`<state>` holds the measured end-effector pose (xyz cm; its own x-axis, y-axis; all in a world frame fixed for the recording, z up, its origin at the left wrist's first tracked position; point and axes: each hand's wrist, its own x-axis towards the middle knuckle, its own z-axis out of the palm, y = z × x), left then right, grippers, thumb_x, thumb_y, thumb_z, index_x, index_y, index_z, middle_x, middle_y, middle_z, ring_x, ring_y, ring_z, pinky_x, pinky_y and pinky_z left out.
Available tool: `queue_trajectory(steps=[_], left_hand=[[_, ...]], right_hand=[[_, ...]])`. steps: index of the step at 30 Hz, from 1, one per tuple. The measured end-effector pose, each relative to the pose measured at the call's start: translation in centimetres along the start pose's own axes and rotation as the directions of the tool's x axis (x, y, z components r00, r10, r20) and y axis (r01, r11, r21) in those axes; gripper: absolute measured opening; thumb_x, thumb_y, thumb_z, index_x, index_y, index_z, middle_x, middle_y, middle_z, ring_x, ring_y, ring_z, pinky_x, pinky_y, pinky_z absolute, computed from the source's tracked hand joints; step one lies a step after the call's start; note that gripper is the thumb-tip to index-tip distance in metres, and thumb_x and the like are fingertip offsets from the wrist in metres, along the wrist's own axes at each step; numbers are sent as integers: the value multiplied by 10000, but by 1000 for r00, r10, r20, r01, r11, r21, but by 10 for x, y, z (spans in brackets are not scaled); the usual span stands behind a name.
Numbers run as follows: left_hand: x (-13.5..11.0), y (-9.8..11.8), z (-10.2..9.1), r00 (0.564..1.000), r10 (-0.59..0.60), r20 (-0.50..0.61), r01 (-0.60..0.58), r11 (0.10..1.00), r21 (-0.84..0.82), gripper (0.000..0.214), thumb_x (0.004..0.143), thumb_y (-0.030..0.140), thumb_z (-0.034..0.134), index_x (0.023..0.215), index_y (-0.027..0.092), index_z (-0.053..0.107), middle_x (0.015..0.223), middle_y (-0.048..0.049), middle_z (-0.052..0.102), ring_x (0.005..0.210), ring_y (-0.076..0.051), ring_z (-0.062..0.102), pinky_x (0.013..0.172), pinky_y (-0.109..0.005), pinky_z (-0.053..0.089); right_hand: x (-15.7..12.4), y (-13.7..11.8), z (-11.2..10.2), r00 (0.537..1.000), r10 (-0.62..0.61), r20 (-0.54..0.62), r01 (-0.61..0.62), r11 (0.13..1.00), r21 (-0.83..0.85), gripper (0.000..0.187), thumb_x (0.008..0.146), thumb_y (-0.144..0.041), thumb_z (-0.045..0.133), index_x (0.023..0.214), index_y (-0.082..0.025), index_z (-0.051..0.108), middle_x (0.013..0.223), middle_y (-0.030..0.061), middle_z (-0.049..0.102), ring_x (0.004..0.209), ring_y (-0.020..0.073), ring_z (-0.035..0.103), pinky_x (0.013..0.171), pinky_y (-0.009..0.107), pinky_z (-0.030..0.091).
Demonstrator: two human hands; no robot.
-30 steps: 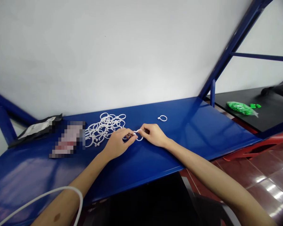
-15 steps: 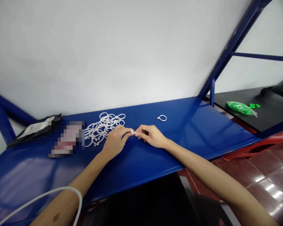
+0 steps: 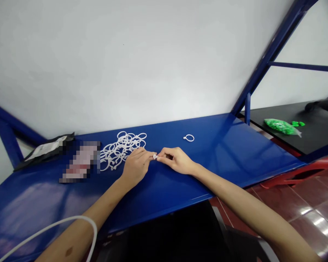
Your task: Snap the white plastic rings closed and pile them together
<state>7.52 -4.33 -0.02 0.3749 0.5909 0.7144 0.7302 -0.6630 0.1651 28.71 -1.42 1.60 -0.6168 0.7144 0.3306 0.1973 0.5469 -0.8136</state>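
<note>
My left hand [image 3: 136, 165] and my right hand [image 3: 177, 160] meet above the blue table [image 3: 218, 145], fingertips pinched. Between them shows a small piece of a white curtain ring [image 3: 155, 157]; the rest of it is hidden by the fingers. Beside my left hand lies a loose pile of similar white curtain rings [image 3: 120, 145], each a thin plastic loop with a small eyelet. One single curtain ring [image 3: 190, 138] lies apart, beyond my right hand.
At the left are a blurred-out packet [image 3: 80, 162] and a black plastic bag [image 3: 46, 149] with a white label. A white cable [image 3: 71, 218] crosses my left forearm. On a black table at the right sits a clear bag of green pieces [image 3: 281, 126].
The piece between my fingertips has turned slightly, and its round end now faces me more. My left fingers have shifted a little. The pile and the lone ring lie as before.
</note>
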Motion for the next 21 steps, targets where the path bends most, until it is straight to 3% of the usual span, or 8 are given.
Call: queue_trajectory(steps=[10,16,21], left_hand=[[-1,2,2,996,-73,-52,74,997,19,259,1005,216,477,913,212,719,866,-36,784,771,-185,666,764,-338,534],[2,12,4,995,-95,-43,91,992,-85,226,1002,223,504,913,218,712,899,-28,779,819,-172,689,837,-332,536],[9,14,0,944,-329,-22,321,934,-158,179,950,274,598,1084,191,683,988,-45,749,736,-142,667,702,-281,550]], right_hand=[[2,0,-1,999,19,-26,-19,1000,-1,307,960,-474,599,880,-189,679,677,-34,589,586,98,491,583,219,372],[2,9,0,1000,25,5,-24,997,-76,213,951,-358,609,839,-185,662,666,-38,581,590,100,498,593,219,370],[4,10,0,995,-15,-96,1,989,-146,226,973,-369,578,859,-185,644,722,-17,626,613,111,523,612,232,382]])
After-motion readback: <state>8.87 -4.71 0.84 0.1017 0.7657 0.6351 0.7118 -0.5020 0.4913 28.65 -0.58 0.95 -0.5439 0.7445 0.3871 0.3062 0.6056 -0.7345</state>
